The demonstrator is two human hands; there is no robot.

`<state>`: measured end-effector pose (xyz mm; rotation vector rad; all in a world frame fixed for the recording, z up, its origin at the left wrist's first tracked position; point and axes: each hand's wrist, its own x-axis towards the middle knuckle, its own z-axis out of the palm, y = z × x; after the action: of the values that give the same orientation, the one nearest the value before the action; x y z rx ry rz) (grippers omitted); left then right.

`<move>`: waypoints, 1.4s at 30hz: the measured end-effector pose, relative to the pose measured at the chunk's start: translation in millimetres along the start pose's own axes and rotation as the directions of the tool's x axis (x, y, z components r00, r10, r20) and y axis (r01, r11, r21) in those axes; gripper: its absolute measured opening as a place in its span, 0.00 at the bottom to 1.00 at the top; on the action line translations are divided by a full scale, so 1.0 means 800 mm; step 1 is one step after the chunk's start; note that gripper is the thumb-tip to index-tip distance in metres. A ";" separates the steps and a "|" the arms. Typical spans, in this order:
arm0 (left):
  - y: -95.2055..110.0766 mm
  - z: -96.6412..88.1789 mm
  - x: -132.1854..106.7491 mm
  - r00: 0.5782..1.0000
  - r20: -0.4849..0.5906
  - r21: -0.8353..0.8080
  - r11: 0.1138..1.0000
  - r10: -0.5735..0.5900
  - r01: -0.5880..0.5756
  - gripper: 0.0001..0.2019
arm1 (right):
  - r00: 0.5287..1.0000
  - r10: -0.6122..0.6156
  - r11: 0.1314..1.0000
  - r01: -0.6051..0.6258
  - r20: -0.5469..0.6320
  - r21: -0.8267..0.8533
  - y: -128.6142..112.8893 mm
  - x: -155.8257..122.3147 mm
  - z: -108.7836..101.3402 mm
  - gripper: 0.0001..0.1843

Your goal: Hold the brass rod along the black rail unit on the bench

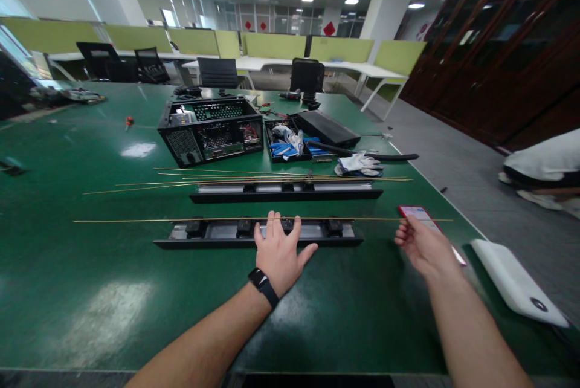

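Note:
A long thin brass-coloured rod (136, 220) runs crosswise along the near black rail with a silvery channel (181, 244), which carries several black blocks (334, 227). My left hand (278, 249), a dark band on its wrist, lies over the middle of this rail with fingers spread; its fingertips reach the rod. Out to the right, my right hand (421, 243) pinches the rod between thumb and fingers, above a red-edged phone (423, 214) that it partly hides. Behind, a second black rail (285, 196) has several more thin rods (122, 190) lying across it.
On the green table (90, 267), an open black computer case (211, 131) stands behind the rails. Beside it are a black tray (272, 131) with gloves, a flat black panel (326, 128), a black tube (394, 156) and white gloves (359, 163). A white device (516, 279) sits at the right edge.

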<state>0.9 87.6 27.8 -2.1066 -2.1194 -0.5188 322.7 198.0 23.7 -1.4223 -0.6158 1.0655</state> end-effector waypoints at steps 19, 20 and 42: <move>0.000 0.001 0.000 1.000 0.007 0.004 1.000 -0.003 0.003 0.34 | 0.948 -0.037 0.975 0.104 0.317 -0.199 0.027 -0.092 0.103 0.27; 0.000 0.001 0.000 1.000 0.007 0.005 1.000 -0.002 0.002 0.34 | 0.946 -0.037 0.974 0.106 0.321 -0.200 0.027 -0.092 0.104 0.27; -0.001 0.004 0.000 1.000 -0.027 -0.014 1.000 0.010 -0.011 0.33 | 0.974 -0.089 0.993 0.104 0.208 -0.064 0.054 -0.059 0.083 0.27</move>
<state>0.5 88.1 24.9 -2.1042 -2.0953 -0.5595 235.1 181.9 1.5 -1.3410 -0.8726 1.1294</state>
